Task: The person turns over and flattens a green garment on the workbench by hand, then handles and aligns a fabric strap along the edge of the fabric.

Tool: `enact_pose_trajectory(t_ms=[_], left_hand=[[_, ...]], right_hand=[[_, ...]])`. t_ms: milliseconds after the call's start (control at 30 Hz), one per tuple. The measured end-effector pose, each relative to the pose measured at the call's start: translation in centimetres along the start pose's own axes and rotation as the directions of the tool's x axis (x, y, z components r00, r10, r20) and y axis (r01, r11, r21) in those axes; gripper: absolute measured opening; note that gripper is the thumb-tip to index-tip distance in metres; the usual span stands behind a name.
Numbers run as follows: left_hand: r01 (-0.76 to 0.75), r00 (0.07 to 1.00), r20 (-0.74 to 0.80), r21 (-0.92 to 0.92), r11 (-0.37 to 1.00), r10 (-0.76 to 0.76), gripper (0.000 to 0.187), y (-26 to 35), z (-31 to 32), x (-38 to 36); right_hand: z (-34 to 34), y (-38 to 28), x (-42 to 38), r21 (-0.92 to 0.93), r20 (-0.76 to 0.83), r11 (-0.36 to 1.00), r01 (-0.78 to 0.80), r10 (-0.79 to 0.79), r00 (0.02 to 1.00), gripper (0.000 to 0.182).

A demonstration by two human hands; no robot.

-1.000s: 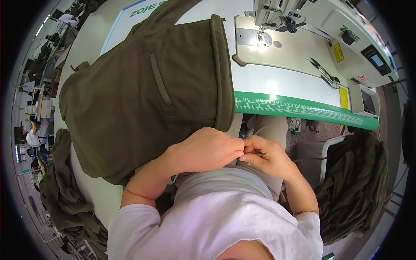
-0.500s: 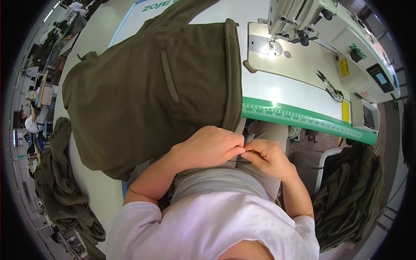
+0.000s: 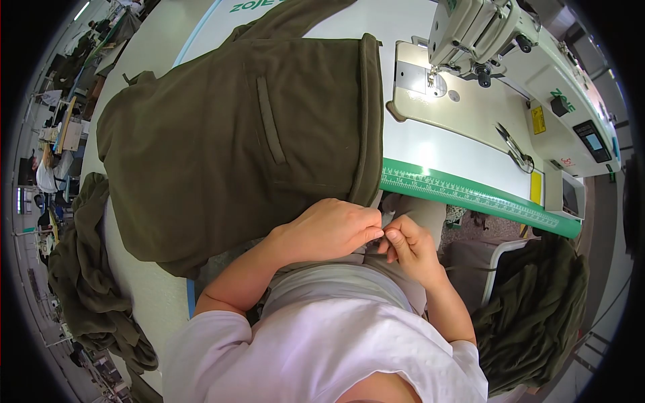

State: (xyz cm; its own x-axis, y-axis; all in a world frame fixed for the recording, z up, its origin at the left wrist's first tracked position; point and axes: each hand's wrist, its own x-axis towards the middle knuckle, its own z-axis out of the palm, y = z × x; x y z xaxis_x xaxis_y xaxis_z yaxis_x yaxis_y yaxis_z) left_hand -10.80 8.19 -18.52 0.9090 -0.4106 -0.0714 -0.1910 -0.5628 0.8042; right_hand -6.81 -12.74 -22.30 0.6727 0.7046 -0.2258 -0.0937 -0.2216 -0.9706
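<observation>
My left hand (image 3: 337,227) and my right hand (image 3: 411,247) meet above my lap, just in front of the table edge. The fingers of both are pinched, and the tips come together at one spot. Whatever they pinch is too small to make out. Beyond them an olive-brown garment (image 3: 201,141) lies spread over the table, its hem toward the sewing machine. A slanted welt pocket (image 3: 270,121) shows on its upper side. The garment's lower edge is close to my left hand.
A sewing machine (image 3: 484,40) stands at the back right, with thread snips (image 3: 514,149) on its bed. A green measuring strip (image 3: 470,195) runs along the table's front edge. Dark green fabric (image 3: 537,309) is heaped at right, and more olive cloth (image 3: 94,269) hangs at left.
My right hand has turned slightly, its thumb now more upright, with the fingertips still near those of the left. The view has shifted a little; the garment lies as before.
</observation>
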Motion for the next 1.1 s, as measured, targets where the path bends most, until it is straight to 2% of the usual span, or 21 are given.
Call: enact_pose_trajectory(t_ms=[67, 167, 333, 433, 467, 567, 733, 867, 967, 1000, 1067, 1100], left_hand=[[0.007, 1.000, -0.001, 0.000, 1.000, -0.007, 0.021, 0.2, -0.1, 0.0], [0.018, 1.000, -0.005, 0.006, 1.000, -0.018, 0.023, 0.1, -0.2, 0.0], [0.000, 1.000, 0.017, 0.055, 0.998, -0.001, 0.022, -0.6, 0.2, 0.0], [-0.002, 0.999, 0.033, 0.074, 0.997, -0.001, 0.022, -0.6, 0.7, 0.1], [-0.005, 1.000, 0.031, 0.072, 0.997, 0.003, 0.022, -0.5, 0.8, 0.1], [-0.009, 1.000, 0.028, 0.066, 0.998, 0.007, 0.022, -0.5, 1.1, 0.0], [-0.032, 0.999, -0.012, 0.037, 0.999, 0.032, 0.022, -0.8, 1.7, -0.1], [-0.035, 0.999, -0.019, 0.042, 0.999, 0.036, 0.021, -0.9, 2.1, -0.2], [-0.029, 0.999, -0.025, 0.066, 0.997, 0.030, 0.019, -0.4, 1.7, -0.5], [-0.030, 0.995, -0.099, 0.031, 0.999, 0.033, 0.018, -0.2, 1.4, -0.7], [-0.033, 0.967, -0.254, -0.028, 0.999, 0.025, 0.018, 0.3, 0.3, -1.5], [-0.018, 0.963, -0.269, -0.023, 1.000, 0.012, 0.018, 0.8, -0.6, -2.3]], right_hand=[[0.1, 0.6, 0.0, 0.066, -0.040, 0.998, -0.018, 0.020, 0.999, 0.016], [-0.4, 1.8, 0.2, 0.017, -0.221, 0.993, 0.121, -0.114, 0.968, 0.011], [-1.0, 2.6, 0.3, -0.150, -0.225, 0.980, 0.134, -0.166, 0.960, 0.007], [-0.4, 1.5, 0.5, -0.090, -0.109, 0.934, 0.347, -0.355, 0.928, 0.020], [-0.2, 1.2, 0.5, -0.092, -0.108, 0.934, 0.346, -0.355, 0.929, 0.020], [0.5, 0.7, 0.3, 0.136, 0.000, 0.981, 0.137, -0.139, 0.990, 0.032], [0.4, 0.9, 0.5, -0.014, 0.094, 0.995, 0.103, -0.101, 0.990, 0.043], [0.2, 0.6, 0.7, -0.119, 0.069, 0.991, 0.059, -0.051, 0.996, 0.034], [-0.4, -0.1, 1.1, -0.379, 0.100, 0.903, 0.201, -0.176, 0.979, 0.018], [-0.5, -0.6, 1.3, -0.379, 0.108, 0.902, 0.207, -0.178, 0.978, 0.018], [-0.8, -2.3, 2.1, -0.358, 0.006, 0.878, 0.317, -0.338, 0.941, 0.011], [-0.8, -3.0, 2.5, -0.347, -0.042, 0.861, 0.373, -0.411, 0.911, 0.008]])
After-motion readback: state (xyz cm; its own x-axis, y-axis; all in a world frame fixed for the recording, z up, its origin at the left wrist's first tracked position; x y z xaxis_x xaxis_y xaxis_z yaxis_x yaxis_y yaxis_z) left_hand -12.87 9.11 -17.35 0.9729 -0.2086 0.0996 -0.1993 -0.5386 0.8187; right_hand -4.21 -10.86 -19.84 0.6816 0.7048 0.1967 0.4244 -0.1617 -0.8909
